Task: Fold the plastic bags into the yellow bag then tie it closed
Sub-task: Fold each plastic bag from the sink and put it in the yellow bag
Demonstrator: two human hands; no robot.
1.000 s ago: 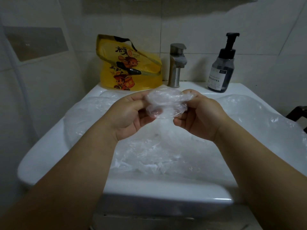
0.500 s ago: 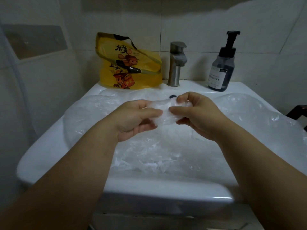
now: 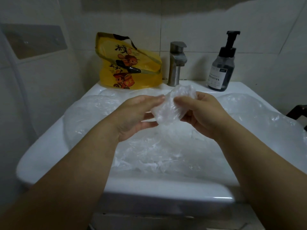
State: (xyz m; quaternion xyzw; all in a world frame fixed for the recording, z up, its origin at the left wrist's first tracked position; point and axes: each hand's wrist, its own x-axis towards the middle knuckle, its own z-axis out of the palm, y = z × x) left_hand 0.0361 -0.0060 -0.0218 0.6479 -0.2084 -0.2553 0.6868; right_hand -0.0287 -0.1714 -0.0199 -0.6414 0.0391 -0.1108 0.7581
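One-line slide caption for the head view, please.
Left hand and right hand hold a crumpled clear plastic bag over the sink; yellow bag stands beside the faucet.

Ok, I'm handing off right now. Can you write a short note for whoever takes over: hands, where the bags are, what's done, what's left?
Hands: the left hand and right hand both grip one crumpled clear bag above the sink.
Yellow bag: at the sink's back left, beside the tap, not tied. Its contents cannot be seen.
Loose clear bags: in the basin and over its sides.
Done: the held bag is bunched small.
Left: put it in the yellow bag, fold in the loose ones, then tie it.
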